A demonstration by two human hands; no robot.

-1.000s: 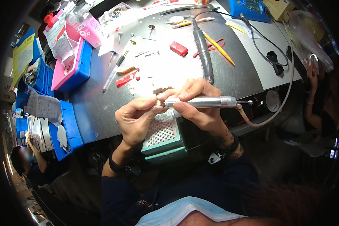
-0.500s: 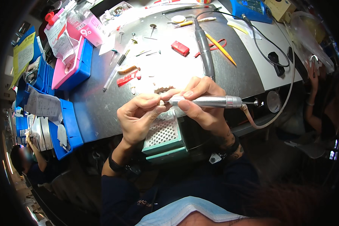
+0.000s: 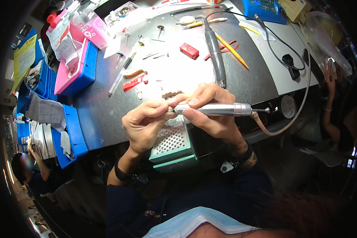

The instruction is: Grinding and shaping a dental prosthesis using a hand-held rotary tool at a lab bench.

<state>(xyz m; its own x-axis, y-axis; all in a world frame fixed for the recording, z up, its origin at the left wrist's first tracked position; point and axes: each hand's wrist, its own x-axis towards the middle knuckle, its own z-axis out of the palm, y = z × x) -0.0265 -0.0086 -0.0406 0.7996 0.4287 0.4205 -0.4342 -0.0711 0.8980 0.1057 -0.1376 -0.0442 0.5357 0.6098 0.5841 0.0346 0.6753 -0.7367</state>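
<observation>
My right hand (image 3: 211, 126) grips a silver rotary handpiece (image 3: 221, 109) like a pen, its hose trailing off the back end. My left hand (image 3: 140, 126) pinches a small whitish piece, seemingly a dental crown (image 3: 171, 109), between thumb and fingertips. The tip of the handpiece meets this piece or sits right beside it; fingers and glare hide the exact contact. Both hands nearly touch above the bench's front edge, over a perforated tray (image 3: 168, 143) with a green frame. Just beyond the fingers lies a reddish-brown dental arch model (image 3: 173, 94).
A dark handpiece (image 3: 215, 55) with its cord lies ahead, near a yellow pencil (image 3: 235, 52) and a red block (image 3: 189, 50). Blue bins (image 3: 76, 135) and a pink tray (image 3: 69, 81) stand left. A blue control unit (image 3: 264, 10) is at far right. Other people appear on both sides.
My right hand and the silver handpiece have shifted slightly left and downward. My left hand has barely moved and keeps its pinch on the small piece.
</observation>
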